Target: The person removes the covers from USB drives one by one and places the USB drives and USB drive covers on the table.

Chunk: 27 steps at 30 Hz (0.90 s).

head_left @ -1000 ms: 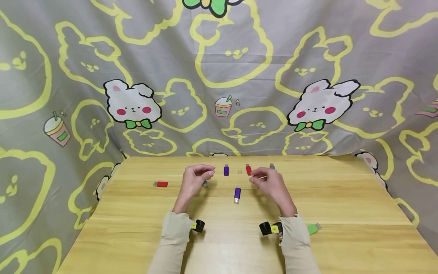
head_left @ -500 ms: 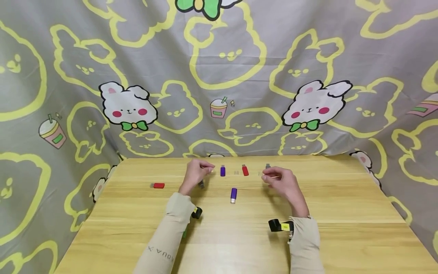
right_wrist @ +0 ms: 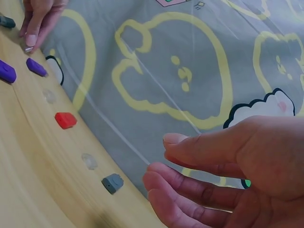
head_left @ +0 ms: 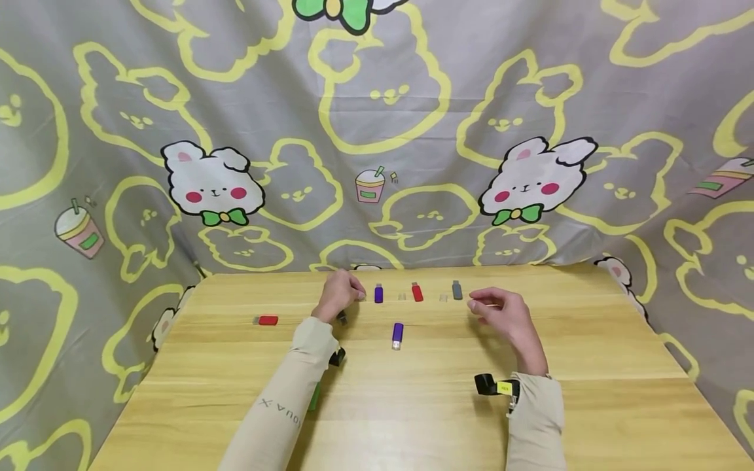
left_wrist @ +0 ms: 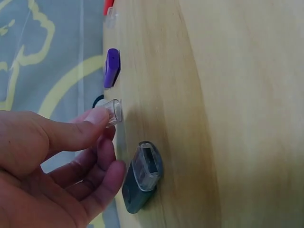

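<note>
My left hand (head_left: 340,297) pinches a small clear cap (left_wrist: 114,111) between thumb and fingertips, low over the table and left of a purple USB stick (head_left: 379,294). Just below that hand in the left wrist view lies a dark grey USB stick (left_wrist: 140,175) with a clear cap on its plug. My right hand (head_left: 501,320) hovers with thumb and fingers apart, nothing between them. To its left are a grey USB stick (head_left: 457,290), a loose clear cap (head_left: 443,297), a red USB stick (head_left: 417,292) and another clear cap (head_left: 402,297).
A second purple USB stick (head_left: 397,335) lies nearer the middle, and another red one (head_left: 268,320) at the left. Part of a green stick (head_left: 315,396) shows beside the left sleeve. The patterned curtain (head_left: 389,216) hangs behind the table's back edge.
My right hand has moved right, uncovering the red and grey sticks and the clear cap between them. My left hand has come closer to the purple stick, its forearm reaching further forward.
</note>
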Each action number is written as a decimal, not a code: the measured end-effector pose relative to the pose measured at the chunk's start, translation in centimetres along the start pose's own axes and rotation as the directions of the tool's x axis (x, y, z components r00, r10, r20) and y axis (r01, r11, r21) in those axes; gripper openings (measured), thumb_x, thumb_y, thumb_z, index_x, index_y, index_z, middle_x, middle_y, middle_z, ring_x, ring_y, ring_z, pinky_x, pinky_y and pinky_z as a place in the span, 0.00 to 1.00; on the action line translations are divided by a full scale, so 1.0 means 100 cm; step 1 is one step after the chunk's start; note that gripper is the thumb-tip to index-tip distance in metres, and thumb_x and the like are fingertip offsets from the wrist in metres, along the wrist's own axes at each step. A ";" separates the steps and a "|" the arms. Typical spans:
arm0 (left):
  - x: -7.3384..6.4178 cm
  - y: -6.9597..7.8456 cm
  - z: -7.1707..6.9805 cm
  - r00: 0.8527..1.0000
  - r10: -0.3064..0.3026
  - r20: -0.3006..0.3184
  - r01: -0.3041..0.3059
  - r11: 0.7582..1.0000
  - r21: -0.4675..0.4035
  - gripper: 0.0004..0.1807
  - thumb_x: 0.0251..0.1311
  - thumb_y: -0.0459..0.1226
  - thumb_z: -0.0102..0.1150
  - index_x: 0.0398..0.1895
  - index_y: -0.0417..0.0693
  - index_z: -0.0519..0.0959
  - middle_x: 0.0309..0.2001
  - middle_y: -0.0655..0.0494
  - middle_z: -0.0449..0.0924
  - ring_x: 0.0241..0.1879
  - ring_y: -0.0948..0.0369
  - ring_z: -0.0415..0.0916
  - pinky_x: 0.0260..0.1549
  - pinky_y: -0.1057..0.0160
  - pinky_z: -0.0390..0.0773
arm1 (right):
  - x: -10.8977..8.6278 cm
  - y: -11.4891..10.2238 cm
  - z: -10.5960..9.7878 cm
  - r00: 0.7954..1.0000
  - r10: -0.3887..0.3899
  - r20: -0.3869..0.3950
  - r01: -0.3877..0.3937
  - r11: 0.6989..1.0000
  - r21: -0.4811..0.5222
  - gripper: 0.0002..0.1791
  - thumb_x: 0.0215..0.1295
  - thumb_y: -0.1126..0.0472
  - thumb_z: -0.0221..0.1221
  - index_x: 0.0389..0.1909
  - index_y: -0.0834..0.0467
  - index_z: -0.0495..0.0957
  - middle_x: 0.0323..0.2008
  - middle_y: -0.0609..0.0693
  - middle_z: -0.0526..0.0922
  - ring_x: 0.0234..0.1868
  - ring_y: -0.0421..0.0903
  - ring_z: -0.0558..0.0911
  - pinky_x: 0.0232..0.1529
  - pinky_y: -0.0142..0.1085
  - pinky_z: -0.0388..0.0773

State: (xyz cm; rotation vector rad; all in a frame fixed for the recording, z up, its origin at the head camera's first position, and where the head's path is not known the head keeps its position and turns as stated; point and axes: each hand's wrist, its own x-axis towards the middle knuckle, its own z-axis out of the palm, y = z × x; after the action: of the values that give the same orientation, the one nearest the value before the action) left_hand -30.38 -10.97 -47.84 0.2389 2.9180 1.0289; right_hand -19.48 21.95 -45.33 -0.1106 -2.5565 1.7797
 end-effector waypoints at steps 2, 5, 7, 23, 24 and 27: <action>0.001 0.000 -0.001 1.000 -0.010 0.000 0.010 1.000 0.007 0.03 0.56 0.29 0.74 0.26 0.43 0.91 0.31 0.53 0.89 0.32 0.58 0.82 0.32 0.63 0.82 | 0.000 0.000 -0.001 1.000 0.000 0.001 0.000 1.000 -0.004 0.19 0.71 0.64 0.64 0.56 0.74 0.79 0.44 0.63 0.85 0.41 0.51 0.86 0.43 0.40 0.87; 0.002 0.000 0.000 1.000 -0.019 -0.001 0.019 1.000 0.015 0.04 0.57 0.29 0.74 0.26 0.44 0.91 0.33 0.53 0.88 0.32 0.58 0.82 0.32 0.62 0.83 | 0.001 0.000 -0.002 1.000 0.006 0.004 -0.006 1.000 -0.005 0.19 0.71 0.64 0.64 0.55 0.73 0.79 0.44 0.62 0.85 0.40 0.49 0.86 0.43 0.39 0.87; 0.003 -0.001 0.002 1.000 -0.022 -0.012 0.023 1.000 0.017 0.04 0.57 0.29 0.74 0.27 0.44 0.91 0.34 0.53 0.88 0.33 0.57 0.82 0.34 0.62 0.83 | 0.000 0.000 -0.002 1.000 0.009 0.006 -0.009 1.000 -0.006 0.19 0.71 0.64 0.64 0.56 0.73 0.79 0.44 0.62 0.85 0.40 0.49 0.86 0.43 0.39 0.87; -0.020 0.005 -0.011 0.983 0.068 -0.169 -0.102 0.974 -0.203 0.07 0.65 0.30 0.67 0.43 0.36 0.88 0.35 0.49 0.87 0.31 0.57 0.80 0.32 0.62 0.79 | 0.004 0.003 0.003 0.999 -0.031 0.012 0.031 0.999 -0.036 0.17 0.70 0.66 0.63 0.54 0.74 0.79 0.43 0.64 0.86 0.43 0.59 0.86 0.43 0.44 0.87; -0.024 0.006 -0.013 0.981 0.071 -0.183 -0.111 0.970 -0.215 0.07 0.66 0.30 0.66 0.44 0.37 0.88 0.35 0.49 0.87 0.32 0.57 0.79 0.33 0.62 0.78 | 0.004 0.003 0.003 0.999 -0.038 0.011 0.039 0.998 -0.043 0.16 0.70 0.66 0.63 0.53 0.74 0.80 0.43 0.64 0.86 0.44 0.60 0.86 0.43 0.45 0.87; -0.035 0.007 -0.017 0.975 0.063 -0.215 -0.117 0.960 -0.252 0.07 0.67 0.31 0.66 0.45 0.40 0.88 0.38 0.49 0.87 0.34 0.57 0.79 0.35 0.63 0.78 | 0.004 0.002 0.005 0.999 -0.045 0.013 0.046 0.997 -0.059 0.16 0.70 0.66 0.64 0.52 0.73 0.80 0.43 0.63 0.87 0.44 0.60 0.86 0.42 0.46 0.87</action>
State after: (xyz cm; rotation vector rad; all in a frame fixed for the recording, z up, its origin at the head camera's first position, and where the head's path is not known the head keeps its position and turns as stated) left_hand -27.00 -12.04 -46.17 0.2726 2.9210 1.5275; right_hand -19.90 21.60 -45.74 -0.0431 -2.5988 1.6943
